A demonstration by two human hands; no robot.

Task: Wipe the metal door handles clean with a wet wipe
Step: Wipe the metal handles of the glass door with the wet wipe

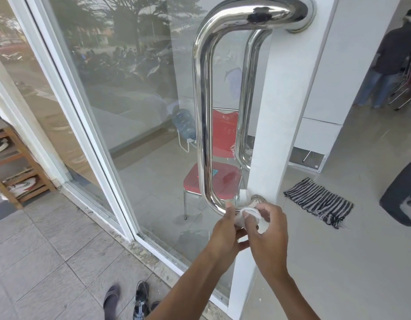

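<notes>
A shiny metal door handle (202, 105) runs down the outer side of a glass door, fixed to the white door stile (285, 107). A second metal handle (246, 98) shows through the glass on the inner side. At the outer handle's lower bend, both hands hold a white wet wipe (248, 214) against the metal. My left hand (225, 232) grips the wipe from the left and below. My right hand (269, 236) pinches it from the right, near the lower mounting flange (257, 199).
Behind the glass stands a red chair (213, 179) with a water jug. A striped mat (317, 202) lies on the floor inside. Two people stand at the right. A wooden shoe rack (17, 167) is at the left, and shoes lie on the tiles near my feet.
</notes>
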